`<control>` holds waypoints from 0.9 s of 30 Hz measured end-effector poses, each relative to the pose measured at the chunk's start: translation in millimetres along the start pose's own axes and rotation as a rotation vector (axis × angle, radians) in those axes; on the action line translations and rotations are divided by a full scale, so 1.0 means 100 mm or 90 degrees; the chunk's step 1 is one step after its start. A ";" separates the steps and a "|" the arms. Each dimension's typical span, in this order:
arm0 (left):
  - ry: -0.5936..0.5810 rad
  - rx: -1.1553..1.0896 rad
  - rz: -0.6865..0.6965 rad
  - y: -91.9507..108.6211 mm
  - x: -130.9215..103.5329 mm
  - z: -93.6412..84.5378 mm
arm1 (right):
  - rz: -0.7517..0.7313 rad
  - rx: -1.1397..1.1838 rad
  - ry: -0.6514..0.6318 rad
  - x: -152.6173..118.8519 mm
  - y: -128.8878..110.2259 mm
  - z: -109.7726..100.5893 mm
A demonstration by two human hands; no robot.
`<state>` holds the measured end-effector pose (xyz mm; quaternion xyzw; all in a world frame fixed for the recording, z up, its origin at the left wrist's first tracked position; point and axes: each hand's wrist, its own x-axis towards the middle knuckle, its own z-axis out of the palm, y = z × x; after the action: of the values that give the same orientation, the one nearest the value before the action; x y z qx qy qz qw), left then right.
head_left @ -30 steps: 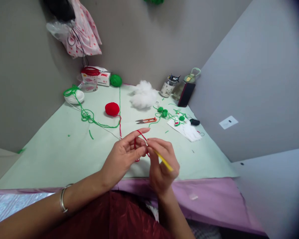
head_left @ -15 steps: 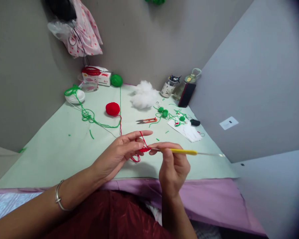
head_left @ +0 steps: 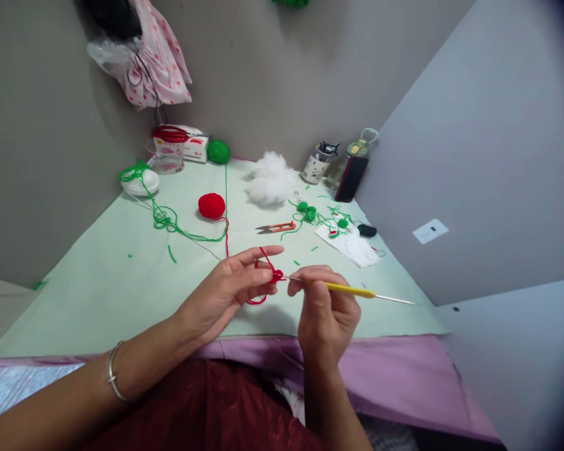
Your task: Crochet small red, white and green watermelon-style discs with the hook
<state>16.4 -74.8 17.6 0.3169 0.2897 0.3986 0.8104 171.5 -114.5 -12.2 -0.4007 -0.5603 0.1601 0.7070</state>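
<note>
My left hand [head_left: 237,275] pinches a small red crochet piece [head_left: 277,275] between thumb and fingers, and red yarn runs over its raised index finger. In my right hand [head_left: 328,307] is a crochet hook [head_left: 350,289] with a yellow handle, held like a pen. The hook's metal tip reaches left to the crochet piece; whether it sits inside a stitch is too small to tell. A loop of red yarn hangs under the left fingers. Beyond the hands lies a red yarn ball [head_left: 211,205], its strand trailing toward my left hand.
Orange thread snips [head_left: 276,228] lie past my hands, before white stuffing [head_left: 271,180]. Tangled green yarn [head_left: 165,219] spreads at left. Small green pieces [head_left: 310,213] and white paper [head_left: 350,244] are at right. A phone [head_left: 352,178] leans on a bottle near a pen holder [head_left: 316,168].
My right hand has tilted the hook, its rear end now lower, and its fingers sit slightly farther from the left hand. The red piece has turned up at the left fingertips.
</note>
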 end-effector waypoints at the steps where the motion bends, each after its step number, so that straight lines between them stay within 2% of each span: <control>1: -0.005 0.026 0.012 -0.01 -0.01 0.01 | 0.004 0.011 -0.011 0.02 -0.01 0.01; 6: 0.011 0.084 0.089 -0.08 0.00 0.03 | -0.033 -0.060 -0.046 -0.02 0.02 0.05; 8: 0.026 0.064 0.103 -0.10 0.01 0.02 | -0.090 -0.138 -0.048 -0.08 0.05 0.06; 11: 0.015 0.031 0.055 -0.11 0.03 0.01 | -0.235 -0.273 -0.026 -0.14 0.10 0.06; 12: 0.005 0.018 0.027 -0.11 0.04 0.00 | -0.256 -0.285 -0.017 -0.14 0.10 0.06; 14: -0.008 -0.014 -0.020 -0.09 0.05 -0.01 | -0.223 -0.246 -0.007 -0.12 0.09 0.05; 16: -0.010 -0.038 -0.027 -0.05 0.06 -0.03 | -0.129 -0.157 0.014 -0.07 0.06 0.03; 20: -0.004 -0.007 0.011 -0.02 0.06 -0.03 | 0.046 0.043 0.051 0.03 0.00 0.00; 22: 0.009 0.033 0.056 -0.05 0.04 -0.01 | 0.078 0.068 0.029 0.03 0.00 0.00; 24: 0.026 0.058 0.111 -0.09 0.03 0.01 | 0.019 -0.017 0.001 -0.02 0.04 0.02; 25: 0.030 0.059 0.126 -0.11 0.02 0.02 | -0.045 -0.089 -0.005 -0.05 0.06 0.04; 27: 0.018 0.036 0.099 -0.13 0.02 0.04 | -0.197 -0.230 0.003 -0.11 0.12 0.06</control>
<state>26.2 -80.4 10.0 0.3556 0.2866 0.4561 0.7638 164.7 -111.6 -28.2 -0.4305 -0.6329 -0.0544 0.6412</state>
